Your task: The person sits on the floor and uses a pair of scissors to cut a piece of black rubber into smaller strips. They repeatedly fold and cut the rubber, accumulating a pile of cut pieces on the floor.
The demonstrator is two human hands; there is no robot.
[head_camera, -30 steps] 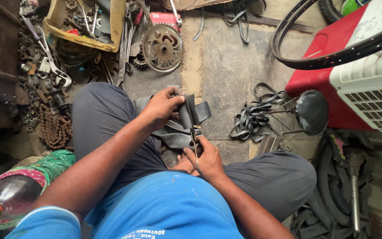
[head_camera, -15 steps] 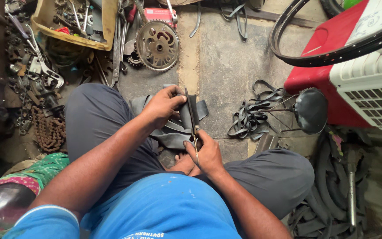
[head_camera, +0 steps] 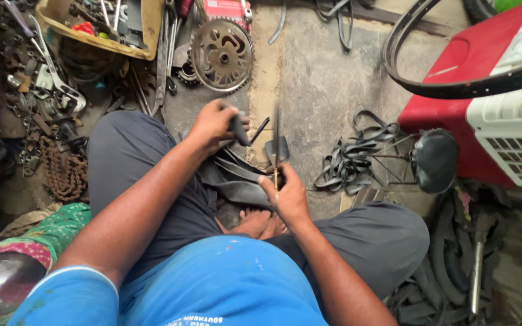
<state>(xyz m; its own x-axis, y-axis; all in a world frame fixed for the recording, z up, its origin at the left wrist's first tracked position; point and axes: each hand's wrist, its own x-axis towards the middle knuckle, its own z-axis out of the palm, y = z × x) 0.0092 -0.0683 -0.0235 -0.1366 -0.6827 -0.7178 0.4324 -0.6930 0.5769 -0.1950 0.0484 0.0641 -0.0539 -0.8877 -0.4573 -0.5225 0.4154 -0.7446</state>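
L hand fisted on black tube over lap, R hand gripping scissors upright just beside it w/ blades blurred: risk = rubber slips, blades nick L fingers or cut runs crooked.

A bicycle repair workshop is indicated: chainring, rusty chain, tool tray, tyre and rubber strips are scattered on the concrete floor.
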